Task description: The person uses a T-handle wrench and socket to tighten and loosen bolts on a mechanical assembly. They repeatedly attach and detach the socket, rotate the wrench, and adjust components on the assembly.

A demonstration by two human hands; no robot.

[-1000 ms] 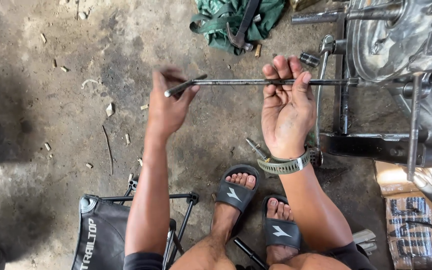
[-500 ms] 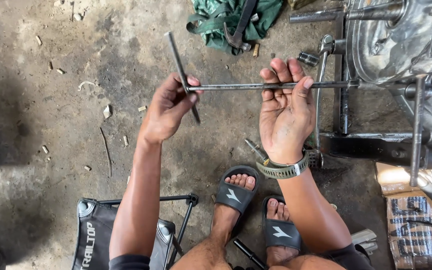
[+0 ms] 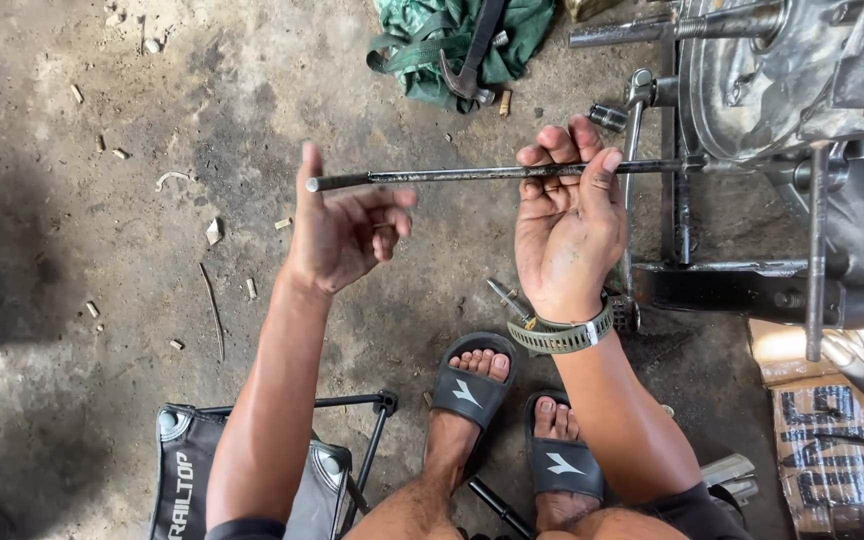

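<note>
A long thin metal rod [image 3: 452, 174] runs level from left of centre to the grey engine casing [image 3: 782, 70] at the right. My right hand [image 3: 567, 225] is palm up under the rod, fingers curled over it near its middle, a green watch strap on the wrist. My left hand [image 3: 342, 235] is beside the rod's free left end. Its fingers are spread and hold nothing, and the raised thumb touches the rod just behind the tip.
A hammer [image 3: 472, 60] lies on a green cloth [image 3: 422, 50] at the top. The engine sits on a dark metal stand [image 3: 742, 285]. A folding stool [image 3: 182, 470] is at the bottom left, a cardboard box [image 3: 832, 440] at the bottom right. My feet in black sandals [image 3: 472, 390] rest on the dirty concrete.
My left hand held a short cross bar at the rod's left end and swung it round. Now that hand is open and the cross bar no longer shows. My right hand stayed in place.
</note>
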